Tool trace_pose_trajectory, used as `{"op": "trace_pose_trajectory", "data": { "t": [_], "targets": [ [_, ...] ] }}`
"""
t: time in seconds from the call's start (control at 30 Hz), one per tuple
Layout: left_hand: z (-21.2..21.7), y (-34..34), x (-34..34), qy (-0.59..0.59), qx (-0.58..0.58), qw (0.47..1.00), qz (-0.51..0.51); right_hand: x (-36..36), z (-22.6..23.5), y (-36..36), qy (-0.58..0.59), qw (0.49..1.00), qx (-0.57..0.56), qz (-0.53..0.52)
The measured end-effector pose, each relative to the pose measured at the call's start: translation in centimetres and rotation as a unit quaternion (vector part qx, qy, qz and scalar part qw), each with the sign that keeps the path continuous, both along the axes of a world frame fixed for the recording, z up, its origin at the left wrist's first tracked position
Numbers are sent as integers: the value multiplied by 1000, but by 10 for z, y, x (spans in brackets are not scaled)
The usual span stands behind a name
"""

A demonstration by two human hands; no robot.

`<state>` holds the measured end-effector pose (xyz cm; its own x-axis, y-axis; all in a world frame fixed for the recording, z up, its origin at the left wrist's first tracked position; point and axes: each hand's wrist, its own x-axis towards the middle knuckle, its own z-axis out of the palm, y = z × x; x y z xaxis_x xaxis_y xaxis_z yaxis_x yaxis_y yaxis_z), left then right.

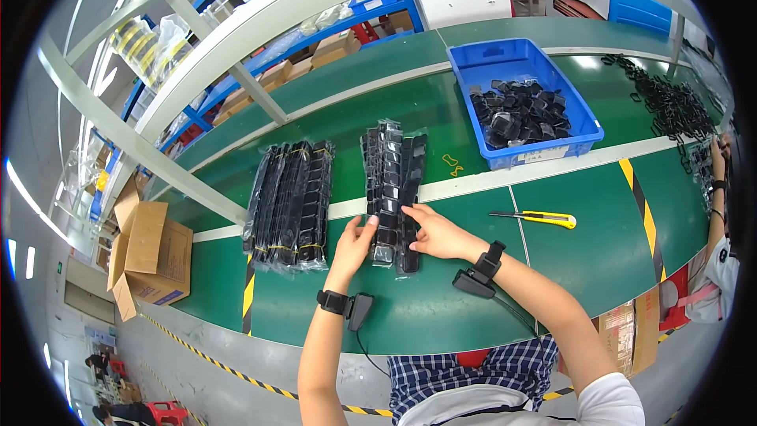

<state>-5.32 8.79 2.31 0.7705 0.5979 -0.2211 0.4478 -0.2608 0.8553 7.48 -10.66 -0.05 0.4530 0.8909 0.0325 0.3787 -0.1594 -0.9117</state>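
Observation:
A small stack of long plastic-wrapped strips of black parts [387,189] lies in front of me on the green bench. My left hand [355,246] is against its left side, with the thumb up and the fingers curled at the edge, partly hidden. My right hand [438,234] grips the right-hand strip [411,177], index finger and thumb touching it at two points. To the left lies a larger bundle of similar wrapped strips [290,201] with yellow bands around it. A black wrist device is strapped to each of my wrists.
A blue bin [587,137] of loose black parts stands at the back right. Yellow bands [452,164] and a yellow utility knife [548,218] lie nearer. Black pieces [670,102] pile up far right, near another person's arm [717,181]. An open carton [162,256] stands left.

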Motion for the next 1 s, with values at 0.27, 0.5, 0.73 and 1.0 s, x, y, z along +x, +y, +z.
{"op": "trace_pose_trajectory", "data": {
  "t": [0.27,0.5,0.73,1.0],
  "targets": [
    [-35,27,-7,-19,273,959,-70,7,8,-5,40,998,33,46],
    [0,3,-35,39,180,981,-55,7,-5,-14,88,993,24,77],
    [5,-14,-31,22,204,977,-54,-34,21,-26,-365,926,-81,-54],
    [-14,-6,-6,-11,218,972,-92,-28,2,-14,-339,934,-110,0]
  ]
}}
